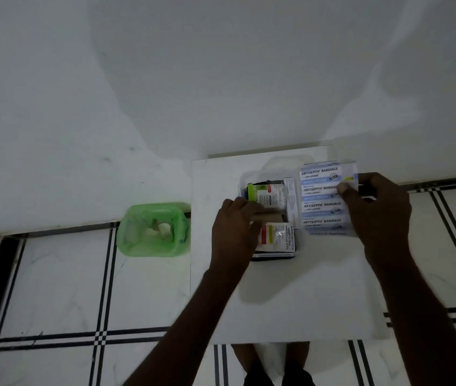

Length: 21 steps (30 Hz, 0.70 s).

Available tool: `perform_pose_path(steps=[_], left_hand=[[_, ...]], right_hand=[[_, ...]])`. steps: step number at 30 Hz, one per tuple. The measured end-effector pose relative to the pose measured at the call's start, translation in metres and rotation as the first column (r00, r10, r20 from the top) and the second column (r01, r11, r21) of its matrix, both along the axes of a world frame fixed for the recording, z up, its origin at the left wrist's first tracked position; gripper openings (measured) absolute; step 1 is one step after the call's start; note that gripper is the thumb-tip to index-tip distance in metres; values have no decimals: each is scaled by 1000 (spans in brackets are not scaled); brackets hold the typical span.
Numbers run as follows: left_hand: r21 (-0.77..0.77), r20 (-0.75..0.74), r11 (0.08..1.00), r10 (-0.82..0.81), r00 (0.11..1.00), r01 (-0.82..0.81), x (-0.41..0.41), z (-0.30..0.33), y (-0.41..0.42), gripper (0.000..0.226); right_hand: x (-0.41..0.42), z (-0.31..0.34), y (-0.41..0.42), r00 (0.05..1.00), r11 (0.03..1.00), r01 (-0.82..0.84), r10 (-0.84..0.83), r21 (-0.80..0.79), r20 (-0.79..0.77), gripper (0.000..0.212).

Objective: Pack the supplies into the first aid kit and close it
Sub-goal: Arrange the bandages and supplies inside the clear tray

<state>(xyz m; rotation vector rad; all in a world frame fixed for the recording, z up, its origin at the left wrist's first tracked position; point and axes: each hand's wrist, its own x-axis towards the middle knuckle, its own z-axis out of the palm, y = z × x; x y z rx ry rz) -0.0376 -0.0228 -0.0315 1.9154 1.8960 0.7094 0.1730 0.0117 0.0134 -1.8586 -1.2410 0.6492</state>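
A white table (pixel 291 302) stands on a tiled floor beside a green bin (pixel 153 229). On it lies the open first aid kit (pixel 273 256), already holding packets. The left hand (pixel 235 232) presses into the kit, grip unclear. The right hand (pixel 374 213) pinches a strip of antiseptic bandages (pixel 321 196) just beside it.

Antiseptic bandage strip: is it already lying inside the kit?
No. The right hand holds the antiseptic bandage strip beside the open first aid kit, not in it, while the left hand rests on the contents.
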Motion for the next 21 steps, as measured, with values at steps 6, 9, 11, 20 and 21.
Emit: perform_pose_path(steps=[6,9,11,20,21], left_hand=[[-102,308,967,252,918,-232,-1,9,11,22],[-54,-17,971,232,973,-233,4,-2,9,44],[-88,-43,975,201,979,-204,6,-9,11,53],[-97,168,972,226,960,-212,6,-6,14,58],[-142,170,963,251,953,-228,5,-7,15,56]], right_hand=[[-54,-39,3,985,979,-170,168,-110,-30,21],[-72,-55,2,962,970,-233,240,-70,127,29],[-74,-56,0,945,964,-257,266,-69,191,32],[-71,-57,-11,816,961,-276,242,-15,525,48],[-72,-60,-10,814,954,-299,262,-11,518,47]])
